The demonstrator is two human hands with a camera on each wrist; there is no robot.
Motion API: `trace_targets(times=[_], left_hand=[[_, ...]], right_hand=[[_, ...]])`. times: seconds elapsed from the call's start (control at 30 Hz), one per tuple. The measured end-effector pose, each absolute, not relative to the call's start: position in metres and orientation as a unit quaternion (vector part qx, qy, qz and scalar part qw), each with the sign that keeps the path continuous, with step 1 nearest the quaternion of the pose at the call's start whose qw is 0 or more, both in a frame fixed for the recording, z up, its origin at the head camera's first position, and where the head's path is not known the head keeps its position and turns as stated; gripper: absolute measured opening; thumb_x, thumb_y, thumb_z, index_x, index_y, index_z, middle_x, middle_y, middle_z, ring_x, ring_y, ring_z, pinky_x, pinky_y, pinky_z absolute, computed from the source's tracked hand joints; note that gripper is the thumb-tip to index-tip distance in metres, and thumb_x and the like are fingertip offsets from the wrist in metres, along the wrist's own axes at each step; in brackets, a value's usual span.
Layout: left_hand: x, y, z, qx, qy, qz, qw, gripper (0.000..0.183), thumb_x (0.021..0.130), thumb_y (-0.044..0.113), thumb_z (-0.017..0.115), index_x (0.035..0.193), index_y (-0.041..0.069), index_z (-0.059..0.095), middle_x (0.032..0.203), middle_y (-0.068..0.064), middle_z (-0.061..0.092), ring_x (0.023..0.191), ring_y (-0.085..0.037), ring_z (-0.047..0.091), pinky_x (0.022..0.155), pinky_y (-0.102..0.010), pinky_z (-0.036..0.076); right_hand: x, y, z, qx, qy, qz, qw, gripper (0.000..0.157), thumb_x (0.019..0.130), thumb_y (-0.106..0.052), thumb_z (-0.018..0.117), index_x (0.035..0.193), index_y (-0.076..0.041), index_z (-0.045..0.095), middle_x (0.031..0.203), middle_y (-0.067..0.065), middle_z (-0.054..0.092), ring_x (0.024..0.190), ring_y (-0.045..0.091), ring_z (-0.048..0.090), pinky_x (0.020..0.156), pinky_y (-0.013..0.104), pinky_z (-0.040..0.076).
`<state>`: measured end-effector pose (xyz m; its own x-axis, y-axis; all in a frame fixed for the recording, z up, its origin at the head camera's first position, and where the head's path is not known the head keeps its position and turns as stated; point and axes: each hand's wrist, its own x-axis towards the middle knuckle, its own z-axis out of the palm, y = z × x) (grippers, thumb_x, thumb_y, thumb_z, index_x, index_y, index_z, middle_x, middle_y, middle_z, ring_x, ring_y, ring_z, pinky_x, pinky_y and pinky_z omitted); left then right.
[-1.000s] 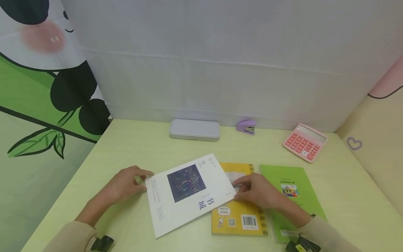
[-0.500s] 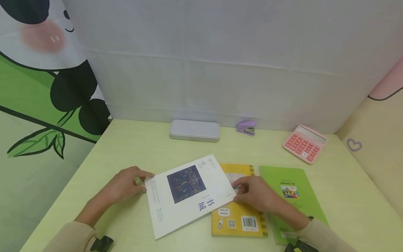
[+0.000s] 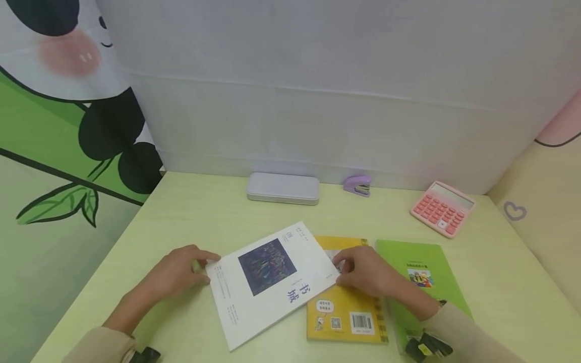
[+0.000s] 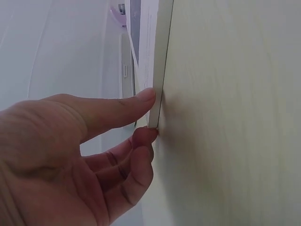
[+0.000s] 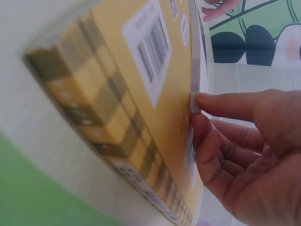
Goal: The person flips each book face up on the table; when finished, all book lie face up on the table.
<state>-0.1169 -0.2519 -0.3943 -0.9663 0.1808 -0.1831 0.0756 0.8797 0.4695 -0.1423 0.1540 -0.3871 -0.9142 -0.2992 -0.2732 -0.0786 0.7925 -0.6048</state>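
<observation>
The left hand (image 3: 178,273) and right hand (image 3: 368,272) pinch a white, rectangular paper magazine (image 3: 271,283), lettered “08” and “书城”, at nine and three o'clock. Toward three, it overlaps a yellow, rectangular, barcoded book (image 3: 346,306).

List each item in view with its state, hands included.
White magazine: closed, held
Yellow book: closed, partly covered by magazine
Green book: closed, lying flat
Gray pencil case: closed
Purple stapler: set down, unheld
Pink calculator: keys up, display unreadable
Left hand: gripping a magazine corner
Right hand: gripping another corner
</observation>
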Motion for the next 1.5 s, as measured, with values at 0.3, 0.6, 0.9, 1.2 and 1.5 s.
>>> trace_targets(times=[0.3, 0.6, 0.9, 1.2, 1.5], left_hand=[[-0.108, -0.253, -0.394, 0.051, 0.969, 0.21, 0.117, 0.05, 0.084, 0.011, 0.086, 0.133, 0.013, 0.074, 0.101, -0.003, 0.068, 0.089, -0.02, 0.056, 0.074, -0.035, 0.045], [-0.102, -0.255, -0.393, 0.054, 0.972, 0.194, 0.118, 0.051, 0.084, 0.015, 0.087, 0.133, 0.014, 0.074, 0.101, -0.003, 0.068, 0.09, -0.02, 0.056, 0.075, -0.037, 0.047], [-0.098, -0.257, -0.391, 0.052, 0.972, 0.19, 0.124, 0.053, 0.084, 0.018, 0.088, 0.134, 0.014, 0.073, 0.099, -0.001, 0.068, 0.088, -0.018, 0.056, 0.075, -0.037, 0.048], [-0.092, -0.256, -0.388, 0.039, 0.969, 0.191, 0.15, 0.062, 0.081, 0.018, 0.09, 0.14, 0.016, 0.07, 0.089, 0.001, 0.065, 0.083, -0.018, 0.054, 0.069, -0.034, 0.044], [-0.084, -0.253, -0.387, 0.017, 0.965, 0.188, 0.183, 0.072, 0.081, 0.023, 0.091, 0.148, 0.019, 0.064, 0.083, 0.001, 0.06, 0.078, -0.017, 0.052, 0.067, -0.034, 0.041]], right_hand=[[-0.155, 0.151, -0.385, -0.131, 0.928, -0.299, 0.182, 0.034, 0.087, -0.005, 0.081, 0.121, -0.007, 0.077, 0.08, 0.0, 0.066, 0.07, 0.015, 0.06, 0.064, 0.028, 0.05], [-0.167, 0.147, -0.386, -0.145, 0.931, -0.284, 0.177, 0.033, 0.09, -0.008, 0.081, 0.122, -0.01, 0.077, 0.083, 0.0, 0.066, 0.073, 0.016, 0.06, 0.066, 0.029, 0.051], [-0.177, 0.147, -0.387, -0.158, 0.928, -0.29, 0.174, 0.029, 0.091, -0.008, 0.08, 0.121, -0.01, 0.078, 0.087, 0.0, 0.067, 0.075, 0.016, 0.06, 0.065, 0.028, 0.051], [-0.186, 0.145, -0.386, -0.155, 0.921, -0.311, 0.177, 0.022, 0.093, -0.01, 0.079, 0.115, -0.012, 0.08, 0.089, 0.002, 0.068, 0.077, 0.017, 0.063, 0.07, 0.03, 0.053], [-0.199, 0.14, -0.388, -0.178, 0.907, -0.334, 0.184, 0.02, 0.093, -0.01, 0.077, 0.112, -0.015, 0.082, 0.094, 0.002, 0.069, 0.08, 0.017, 0.063, 0.071, 0.03, 0.053]])
